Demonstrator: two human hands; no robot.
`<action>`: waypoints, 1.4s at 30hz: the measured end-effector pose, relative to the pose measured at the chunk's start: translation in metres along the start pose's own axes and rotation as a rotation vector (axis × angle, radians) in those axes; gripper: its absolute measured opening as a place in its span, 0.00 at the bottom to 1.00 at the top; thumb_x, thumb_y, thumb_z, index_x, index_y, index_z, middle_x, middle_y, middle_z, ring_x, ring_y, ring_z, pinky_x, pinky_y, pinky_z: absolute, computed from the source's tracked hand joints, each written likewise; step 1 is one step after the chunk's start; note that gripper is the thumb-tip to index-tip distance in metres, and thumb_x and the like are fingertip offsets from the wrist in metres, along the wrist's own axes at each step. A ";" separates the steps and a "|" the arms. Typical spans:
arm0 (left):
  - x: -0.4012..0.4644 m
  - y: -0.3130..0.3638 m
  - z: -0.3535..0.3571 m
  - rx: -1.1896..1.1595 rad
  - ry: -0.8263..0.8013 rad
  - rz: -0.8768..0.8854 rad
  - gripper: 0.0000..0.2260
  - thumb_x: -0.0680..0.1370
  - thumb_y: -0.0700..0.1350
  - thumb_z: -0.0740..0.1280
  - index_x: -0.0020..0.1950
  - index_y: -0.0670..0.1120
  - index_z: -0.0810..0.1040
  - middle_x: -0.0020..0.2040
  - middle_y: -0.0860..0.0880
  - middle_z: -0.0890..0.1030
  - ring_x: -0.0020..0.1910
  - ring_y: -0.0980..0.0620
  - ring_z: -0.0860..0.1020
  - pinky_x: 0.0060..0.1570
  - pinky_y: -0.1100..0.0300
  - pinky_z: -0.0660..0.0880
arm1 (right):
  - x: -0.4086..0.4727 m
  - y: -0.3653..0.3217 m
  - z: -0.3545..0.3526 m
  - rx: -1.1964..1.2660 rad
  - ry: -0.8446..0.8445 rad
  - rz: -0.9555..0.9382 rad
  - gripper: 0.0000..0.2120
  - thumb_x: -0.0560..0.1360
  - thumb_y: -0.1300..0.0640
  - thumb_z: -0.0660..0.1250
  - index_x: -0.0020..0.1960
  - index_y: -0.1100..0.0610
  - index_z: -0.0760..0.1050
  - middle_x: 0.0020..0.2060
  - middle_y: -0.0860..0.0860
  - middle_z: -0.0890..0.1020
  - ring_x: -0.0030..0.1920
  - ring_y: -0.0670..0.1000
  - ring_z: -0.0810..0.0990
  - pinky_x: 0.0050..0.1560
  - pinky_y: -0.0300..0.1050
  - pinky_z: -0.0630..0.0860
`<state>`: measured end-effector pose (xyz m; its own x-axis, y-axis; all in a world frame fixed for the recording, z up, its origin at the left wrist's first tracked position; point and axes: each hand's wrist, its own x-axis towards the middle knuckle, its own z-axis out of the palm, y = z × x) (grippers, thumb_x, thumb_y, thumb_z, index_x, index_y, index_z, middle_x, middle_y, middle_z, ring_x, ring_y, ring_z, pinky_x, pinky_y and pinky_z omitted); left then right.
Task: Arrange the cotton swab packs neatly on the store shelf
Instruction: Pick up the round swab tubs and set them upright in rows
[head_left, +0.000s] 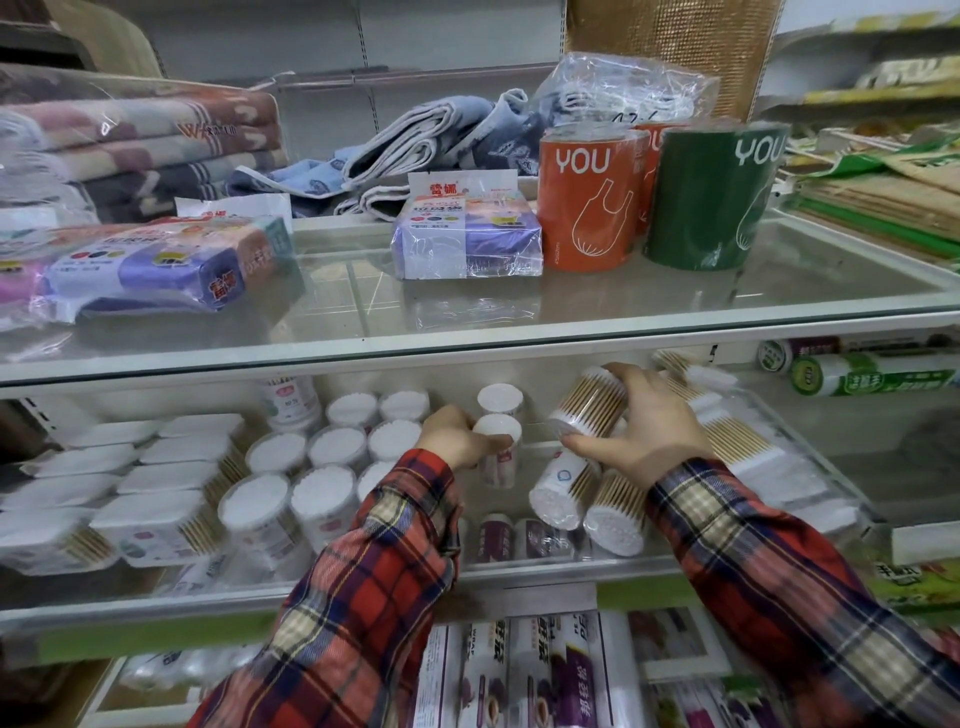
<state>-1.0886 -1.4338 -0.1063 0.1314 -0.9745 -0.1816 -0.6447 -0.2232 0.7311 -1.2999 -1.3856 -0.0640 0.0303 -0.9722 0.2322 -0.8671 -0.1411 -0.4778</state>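
Observation:
On the middle glass shelf (519, 569) stand several round cotton swab tubs (332, 448) upright in rows at centre left. My left hand (457, 436) grips one upright tub (497, 431) at the right end of those rows. My right hand (644, 426) holds a tub lying on its side (589, 408), wooden sticks showing, lifted above two more tubs lying flat (563, 491). Flat swab packs (737, 447) lie stacked to the right of my right hand.
Rectangular swab boxes (150, 483) fill the shelf's left part. The glass shelf above (467, 332) carries bag packs, orange and green rolls (587, 202) and folded towels. Film rolls (872, 374) lie far right. Boxes of wrap stand on the shelf below.

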 end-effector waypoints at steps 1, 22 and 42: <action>0.001 0.003 -0.001 -0.004 -0.017 -0.001 0.12 0.69 0.50 0.77 0.38 0.43 0.80 0.37 0.46 0.81 0.36 0.49 0.78 0.41 0.58 0.76 | 0.000 0.000 0.001 -0.002 0.001 -0.001 0.42 0.62 0.37 0.73 0.70 0.51 0.62 0.64 0.52 0.73 0.61 0.54 0.73 0.64 0.53 0.71; 0.000 0.007 -0.004 -0.073 -0.091 -0.070 0.33 0.71 0.50 0.74 0.71 0.37 0.67 0.63 0.43 0.77 0.57 0.46 0.79 0.61 0.51 0.76 | 0.001 0.002 0.007 -0.014 0.001 -0.045 0.43 0.61 0.37 0.74 0.70 0.51 0.61 0.63 0.51 0.73 0.62 0.53 0.73 0.65 0.53 0.71; -0.081 0.027 -0.042 -0.575 -0.225 -0.001 0.17 0.81 0.54 0.59 0.58 0.44 0.80 0.52 0.44 0.84 0.49 0.45 0.83 0.51 0.51 0.80 | -0.029 -0.022 0.024 0.325 -0.033 -0.384 0.39 0.60 0.44 0.78 0.67 0.46 0.65 0.58 0.40 0.72 0.56 0.34 0.70 0.60 0.26 0.64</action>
<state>-1.0850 -1.3615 -0.0446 -0.0707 -0.9600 -0.2707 -0.1270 -0.2605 0.9571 -1.2694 -1.3587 -0.0809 0.3371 -0.8432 0.4187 -0.5907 -0.5358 -0.6033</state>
